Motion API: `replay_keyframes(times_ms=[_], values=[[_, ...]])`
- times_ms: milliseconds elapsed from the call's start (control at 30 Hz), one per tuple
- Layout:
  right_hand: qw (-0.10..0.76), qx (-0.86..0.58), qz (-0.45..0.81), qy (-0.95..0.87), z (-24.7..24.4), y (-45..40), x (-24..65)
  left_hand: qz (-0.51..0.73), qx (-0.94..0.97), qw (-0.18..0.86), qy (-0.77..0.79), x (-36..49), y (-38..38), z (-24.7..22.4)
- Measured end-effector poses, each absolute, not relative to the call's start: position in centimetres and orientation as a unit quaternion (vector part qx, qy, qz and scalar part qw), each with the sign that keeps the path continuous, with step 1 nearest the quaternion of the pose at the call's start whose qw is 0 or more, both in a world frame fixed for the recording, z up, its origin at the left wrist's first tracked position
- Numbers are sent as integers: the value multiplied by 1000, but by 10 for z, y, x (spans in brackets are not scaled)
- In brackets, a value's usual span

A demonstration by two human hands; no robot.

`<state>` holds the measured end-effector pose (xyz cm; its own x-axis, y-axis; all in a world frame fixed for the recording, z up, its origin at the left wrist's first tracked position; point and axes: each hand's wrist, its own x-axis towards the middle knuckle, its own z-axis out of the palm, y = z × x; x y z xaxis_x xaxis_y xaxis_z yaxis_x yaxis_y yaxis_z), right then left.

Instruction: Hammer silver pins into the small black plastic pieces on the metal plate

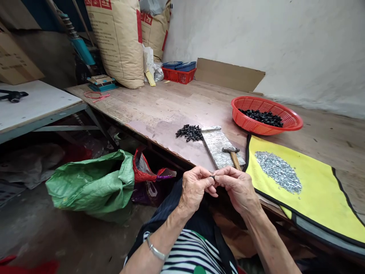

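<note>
My left hand (195, 188) pinches a small black piece (212, 177) between thumb and fingertips, in front of the table edge. Meeting it there, my right hand (236, 188) is closed at the fingertips on the same spot; whatever it grips is too small to make out. Just beyond my hands lies a hammer (234, 156) with a wooden handle, on a worn metal plate (218, 146). A pile of small black pieces (189, 132) sits at the plate's left. Many small silvery metal bits (278, 171) are heaped on a yellow cloth (316, 190) to the right.
A red plastic basket (266, 127) with more black pieces stands at the right. Behind are a red crate (179, 75), a cardboard sheet (228, 74) and large paper sacks (116, 42). An open green sack (91, 186) is on the floor at left, beside a white-topped table (37, 102).
</note>
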<state>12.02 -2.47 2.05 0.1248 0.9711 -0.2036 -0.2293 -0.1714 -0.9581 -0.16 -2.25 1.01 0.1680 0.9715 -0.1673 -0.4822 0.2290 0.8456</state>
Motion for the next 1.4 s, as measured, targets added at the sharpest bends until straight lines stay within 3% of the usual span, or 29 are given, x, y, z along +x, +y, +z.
replay_keyframes(times_ms=[500,800,900,1033,1100,1167,1333,1400], values=[[589,-529,539,-288,13,-37,123,505,321,723,345,9,-26,4],[538,-564,504,-372,28,-41,139,506,298,735,339,10,-21,9],[477,-659,396,-426,33,-38,155,514,292,729,346,9,-15,10],[267,-787,125,-542,29,-27,174,521,300,716,355,13,2,9],[210,-793,104,-563,26,-21,178,522,306,708,365,17,13,7],[206,-792,139,-558,23,-16,182,514,313,703,380,23,25,6],[371,-660,543,-364,22,-15,189,461,340,688,445,34,48,3],[396,-610,614,-307,23,-21,191,445,344,683,466,37,51,3]])
